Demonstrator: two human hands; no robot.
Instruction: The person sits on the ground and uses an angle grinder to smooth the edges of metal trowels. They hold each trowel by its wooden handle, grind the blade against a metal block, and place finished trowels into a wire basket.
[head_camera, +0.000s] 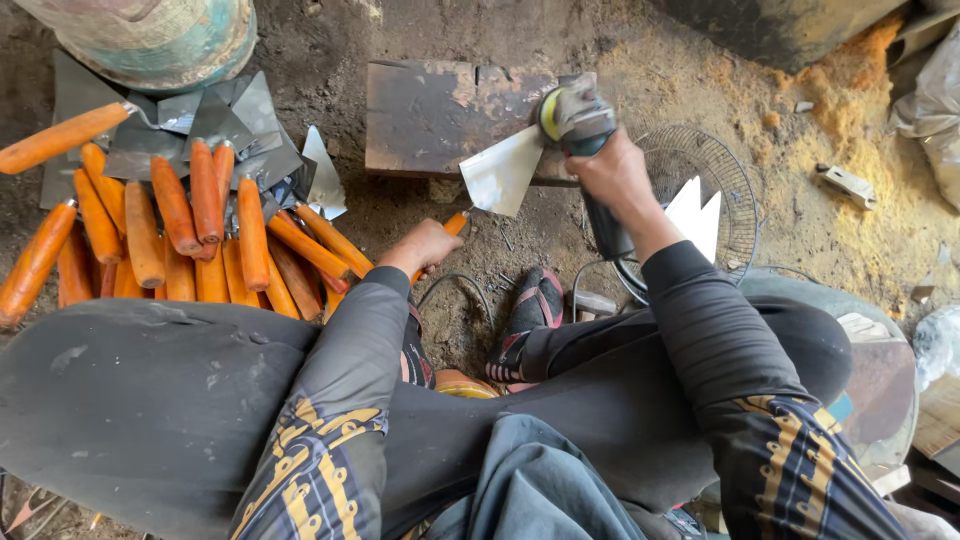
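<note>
My left hand (424, 247) grips the orange wooden handle of a trowel (503, 172), whose bright triangular steel blade rests on a dark wooden block (430, 115). My right hand (612, 172) holds an angle grinder (575, 122), its head pressed against the upper edge of the blade. The grinder's dark body runs down under my wrist.
A heap of trowels with orange handles (190, 230) lies at the left, blades toward a round drum (160, 40). A wire fan guard (700, 200) with white blade blanks sits at the right. Sawdust (850, 110) covers the dirt floor. My foot in a sandal (530, 320) is below the block.
</note>
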